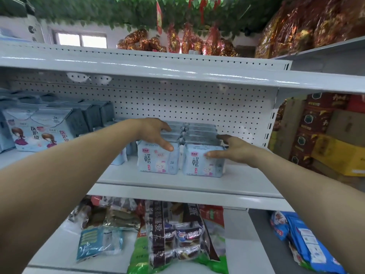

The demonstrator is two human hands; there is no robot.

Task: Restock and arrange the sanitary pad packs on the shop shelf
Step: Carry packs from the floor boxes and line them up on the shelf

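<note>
Two rows of pale blue sanitary pad packs stand upright on the white middle shelf (177, 180), each row running back toward the pegboard. My left hand (156, 134) rests with spread fingers over the top of the left row, thumb on its front pack (159, 160). My right hand (235, 150) lies against the right side of the right row, thumb across the upper face of its front pack (203, 165). Neither hand closes around a pack. Larger pad packs with a cartoon girl (39, 131) stand at the shelf's left end.
An upper shelf (177, 70) overhangs the packs, with red and gold foil goods above it. The shelf below holds snack bags (173, 234) and blue packets (308, 240). Stacked cartons (324, 135) stand to the right beyond the shelf upright.
</note>
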